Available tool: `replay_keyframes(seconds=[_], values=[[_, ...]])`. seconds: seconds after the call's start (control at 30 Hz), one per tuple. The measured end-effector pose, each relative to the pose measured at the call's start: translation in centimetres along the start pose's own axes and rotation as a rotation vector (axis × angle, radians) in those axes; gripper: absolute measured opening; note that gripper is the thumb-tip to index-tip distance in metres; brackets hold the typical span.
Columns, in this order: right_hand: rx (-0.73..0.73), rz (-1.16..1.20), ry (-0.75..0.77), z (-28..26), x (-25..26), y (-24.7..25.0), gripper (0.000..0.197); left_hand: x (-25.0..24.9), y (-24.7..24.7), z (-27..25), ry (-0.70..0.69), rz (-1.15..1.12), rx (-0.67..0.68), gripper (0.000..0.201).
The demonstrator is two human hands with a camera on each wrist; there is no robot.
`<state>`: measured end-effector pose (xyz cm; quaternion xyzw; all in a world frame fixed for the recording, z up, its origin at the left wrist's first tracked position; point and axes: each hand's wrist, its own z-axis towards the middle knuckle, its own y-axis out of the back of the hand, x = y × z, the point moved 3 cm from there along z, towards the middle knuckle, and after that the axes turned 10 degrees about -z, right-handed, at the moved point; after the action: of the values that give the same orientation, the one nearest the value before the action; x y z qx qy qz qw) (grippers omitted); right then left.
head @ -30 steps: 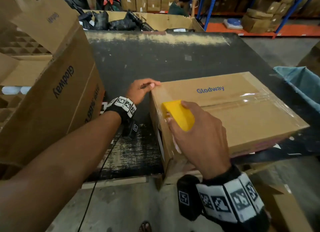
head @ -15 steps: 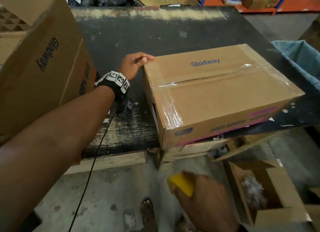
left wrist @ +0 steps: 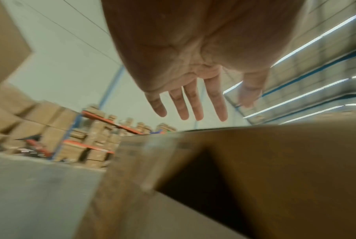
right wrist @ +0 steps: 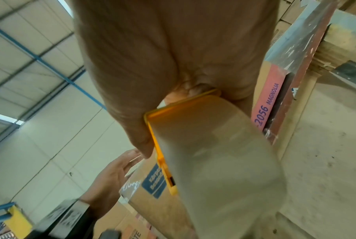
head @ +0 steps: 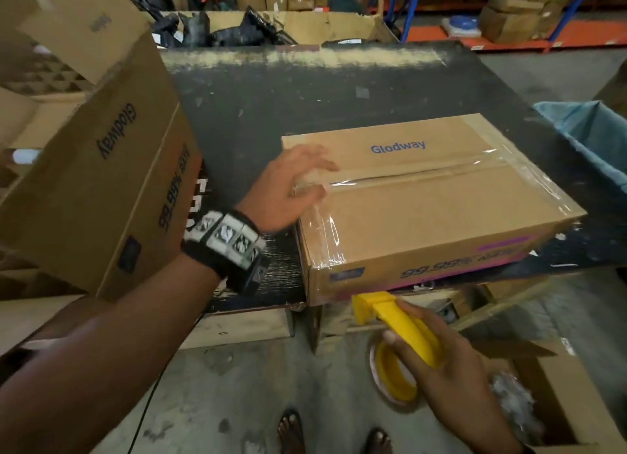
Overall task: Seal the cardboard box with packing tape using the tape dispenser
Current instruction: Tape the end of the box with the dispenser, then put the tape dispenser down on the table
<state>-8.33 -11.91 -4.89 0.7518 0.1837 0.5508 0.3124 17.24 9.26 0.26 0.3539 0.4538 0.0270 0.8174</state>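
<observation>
A flat cardboard box (head: 441, 209) marked Glodway lies on the dark table (head: 305, 100), with clear tape along its top seam and down its near-left end. My left hand (head: 298, 185) lies flat, fingers straight, on the taped left end of the lid; in the left wrist view my left hand (left wrist: 193, 103) hovers spread over the blurred box (left wrist: 275, 161). My right hand (head: 437, 362) grips the yellow tape dispenser (head: 400, 338) below the table edge, in front of the box. In the right wrist view the tape dispenser (right wrist: 203, 153) fills the middle beside the box's corner (right wrist: 152, 202).
A large open Glodway carton (head: 101, 182) leans at the left of the table. A blue-lined bin (head: 590, 138) stands at the right. On the floor lies an open box of scraps (head: 543, 402). My bare feet (head: 291, 433) show below. Shelving with cartons fills the background.
My left hand has slid from the box's far-left corner onto the taped seam end. My right hand with the dispenser left the box, dropped low, and has risen again to just below the table edge.
</observation>
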Motion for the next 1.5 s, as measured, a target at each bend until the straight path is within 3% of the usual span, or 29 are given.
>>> replay_keyframes(seconds=[0.13, 0.27, 0.4, 0.57, 0.73, 0.83, 0.97, 1.07, 1.17, 1.33, 1.5], values=[[-0.096, 0.101, 0.065, 1.3, -1.0, 1.8, 0.058, -3.8, -4.4, -5.2, -0.051, 0.236, 0.331, 0.080], [-0.059, 0.156, 0.166, 3.2, -2.0, 3.3, 0.058, -2.6, -4.5, -5.7, -0.041, 0.311, 0.374, 0.075], [-0.004, 0.185, 0.279, 4.1, -2.7, 5.8, 0.058, -2.4, -3.0, -4.6, 0.087, 0.274, 0.430, 0.080], [-0.019, 0.297, 0.366, 4.6, -5.1, 11.9, 0.066, -5.2, -3.6, -2.0, 0.235, 0.276, 0.390, 0.080], [-0.200, 0.312, 0.439, 6.0, -8.1, 20.0, 0.060, -10.4, -12.4, 3.2, 0.107, 0.315, 0.191, 0.063], [-0.333, 0.306, 0.393, 8.2, -10.8, 24.7, 0.058, -13.0, -18.8, 6.9, 0.017, 0.320, 0.155, 0.059], [-0.494, 0.376, 0.149, 14.5, -16.9, 28.0, 0.054, -13.9, -25.1, 10.5, 0.039, 0.454, 0.218, 0.071], [-0.473, 0.420, 0.000, 19.8, -20.4, 28.2, 0.056, -12.8, -26.6, 11.2, 0.108, 0.583, 0.301, 0.076], [-0.424, 0.366, -0.100, 24.2, -22.5, 27.3, 0.045, -12.2, -25.9, 11.0, 0.088, 0.626, 0.316, 0.076], [-0.304, 0.071, -0.046, 28.6, -22.8, 24.4, 0.055, -11.3, -24.6, 10.6, 0.098, 0.625, 0.345, 0.078], [-0.205, -0.135, -0.031, 29.7, -21.7, 22.9, 0.041, -11.5, -24.5, 10.4, 0.101, 0.599, 0.327, 0.076]])
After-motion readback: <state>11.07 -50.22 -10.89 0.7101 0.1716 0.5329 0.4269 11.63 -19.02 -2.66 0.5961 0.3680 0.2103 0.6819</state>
